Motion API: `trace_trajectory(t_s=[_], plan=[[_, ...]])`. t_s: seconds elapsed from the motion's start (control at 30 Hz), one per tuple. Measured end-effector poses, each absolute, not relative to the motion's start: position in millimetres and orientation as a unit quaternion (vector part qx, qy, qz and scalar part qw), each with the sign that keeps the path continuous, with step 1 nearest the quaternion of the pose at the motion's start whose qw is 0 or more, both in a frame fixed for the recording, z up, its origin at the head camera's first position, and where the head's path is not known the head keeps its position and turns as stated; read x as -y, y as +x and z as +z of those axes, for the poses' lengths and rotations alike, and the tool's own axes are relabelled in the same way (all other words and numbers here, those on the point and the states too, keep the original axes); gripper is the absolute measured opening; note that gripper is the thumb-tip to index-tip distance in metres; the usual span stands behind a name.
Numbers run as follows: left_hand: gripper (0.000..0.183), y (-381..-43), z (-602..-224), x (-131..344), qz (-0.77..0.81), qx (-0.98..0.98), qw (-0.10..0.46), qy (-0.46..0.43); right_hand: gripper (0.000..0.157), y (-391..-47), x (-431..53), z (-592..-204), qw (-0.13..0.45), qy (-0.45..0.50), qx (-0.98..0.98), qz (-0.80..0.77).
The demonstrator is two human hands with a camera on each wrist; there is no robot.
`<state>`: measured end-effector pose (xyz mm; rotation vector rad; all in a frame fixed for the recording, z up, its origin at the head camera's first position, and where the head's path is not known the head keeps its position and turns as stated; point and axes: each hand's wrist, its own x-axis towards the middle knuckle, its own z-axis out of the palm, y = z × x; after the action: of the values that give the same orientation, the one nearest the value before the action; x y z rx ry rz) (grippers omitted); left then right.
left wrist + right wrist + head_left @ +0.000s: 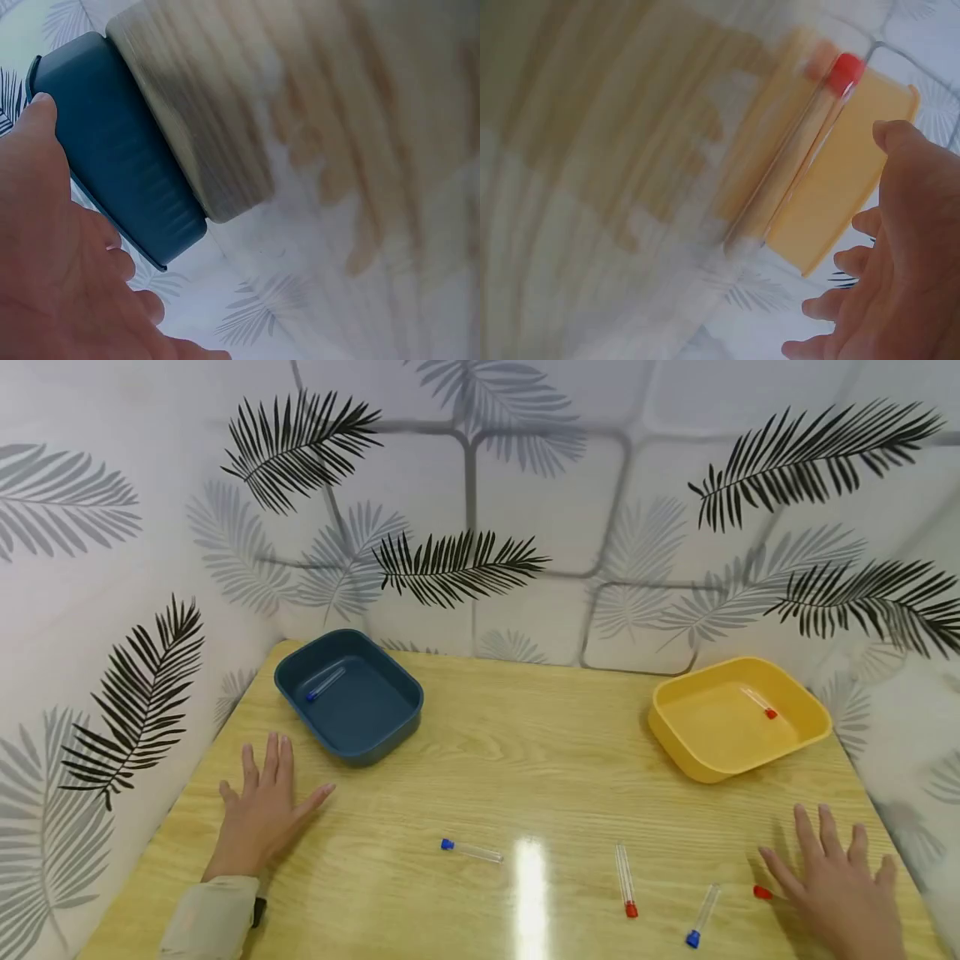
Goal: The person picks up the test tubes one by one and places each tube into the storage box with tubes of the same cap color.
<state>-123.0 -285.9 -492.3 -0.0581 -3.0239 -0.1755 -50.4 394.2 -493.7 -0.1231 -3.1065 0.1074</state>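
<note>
My left hand [258, 814] hovers or rests at the table's left, fingers spread and holding nothing, just in front of the blue bin [405, 735]. A blue-capped test tube [325, 685] lies in that bin. At the right, my right hand [843, 881] has its fingers spread over a red-capped tube [845, 73], partly hidden in the head view. Left of this hand lie a blue-capped tube [703, 914] and a red-capped tube [625, 881]. Another blue-capped tube [471, 852] lies mid-table. Inside the yellow bin [690, 764] is a red-capped tube [760, 702].
The wood-grain table [510, 735] reaches back to a wall covering [525, 502] printed with leaves. Both bins stand near the far edge, blue at left and yellow at right. A bright light reflection [531, 893] crosses the table's front middle.
</note>
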Motion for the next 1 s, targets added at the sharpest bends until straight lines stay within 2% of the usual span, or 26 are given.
trace_trajectory(t_s=[0.33,0.7,1.0], plan=[[0.096,-126.5,-491.9,293.0,-0.056,0.996,0.072,-0.018,0.078,-57.0,-376.2,-485.7,0.067,0.014,0.995,0.066],[0.095,-135.1,-490.4,307.3,-0.043,0.996,0.074,-0.021,0.071,-69.8,-341.8,-448.1,0.069,0.094,0.989,0.093],[0.089,-142.2,-468.0,319.1,-0.089,0.991,0.087,-0.038,0.063,-90.4,-295.1,-418.9,0.068,0.134,0.981,0.119]])
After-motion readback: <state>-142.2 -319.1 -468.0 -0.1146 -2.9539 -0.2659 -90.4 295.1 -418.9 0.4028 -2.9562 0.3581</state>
